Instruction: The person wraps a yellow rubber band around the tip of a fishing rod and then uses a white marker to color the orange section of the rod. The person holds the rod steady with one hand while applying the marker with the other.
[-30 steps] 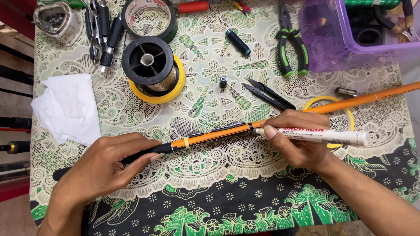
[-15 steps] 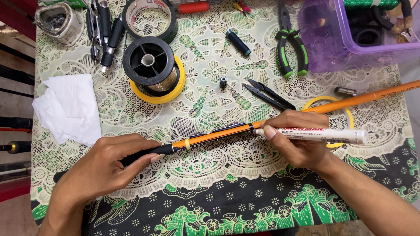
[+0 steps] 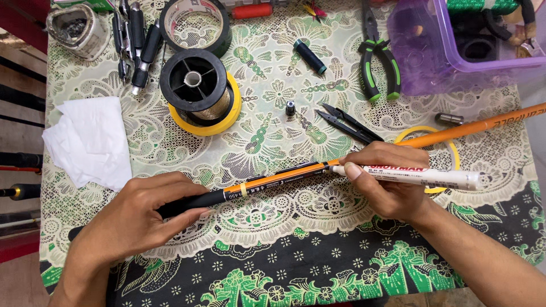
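Head view showed the left hand (image 3: 133, 219) with its fingers (image 3: 170, 190) wrapped around the black grip end of an orange rod (image 3: 273, 177) — the rod lay slantwise across the patterned worktop (image 3: 267, 239), running on past the right hand (image 3: 392, 182). Those right fingers (image 3: 355, 170) pinched a white marker pen (image 3: 421, 175), its tip touching the rod just beside the fingertips. Above the right fingers lay black snips (image 3: 347, 122); beyond the left fingers stood a black spool (image 3: 193, 85) — and white tissue (image 3: 88, 142) lay to their left.
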